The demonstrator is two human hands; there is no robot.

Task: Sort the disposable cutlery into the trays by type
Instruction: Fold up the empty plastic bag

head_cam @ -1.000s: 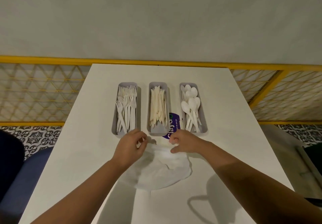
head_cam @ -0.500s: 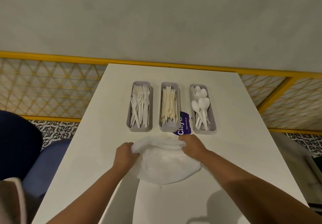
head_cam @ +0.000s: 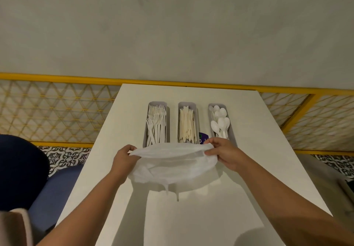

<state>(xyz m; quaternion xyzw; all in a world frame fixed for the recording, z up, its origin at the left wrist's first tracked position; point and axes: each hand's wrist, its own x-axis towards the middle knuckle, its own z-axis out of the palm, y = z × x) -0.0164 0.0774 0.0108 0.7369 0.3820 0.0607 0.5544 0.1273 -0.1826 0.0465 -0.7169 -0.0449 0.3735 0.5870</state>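
Pinched the white plastic bag point(head_cam: 172, 163) by its rim with left hand point(head_cam: 123, 156) and right hand point(head_cam: 225, 153), raised it off the table point(head_cam: 258, 159), stretched it wide just near the filled fork tray point(head_cam: 158, 103), knife tray point(head_cam: 186, 103) and spoon tray point(head_cam: 217, 104) — sorting judged nearly finished

- A plain grey wall point(head_cam: 172, 25) is filling the far half of the view.
- A yellow-framed lattice railing point(head_cam: 57, 111) is running left to right behind the white counter point(head_cam: 191, 226).
- Black-and-white patterned floor tiles point(head_cam: 65, 156) are showing on the left and right.
- A blue seat point(head_cam: 55, 188) is standing at the counter's near left.
- Soft shadows are falling across the counter.
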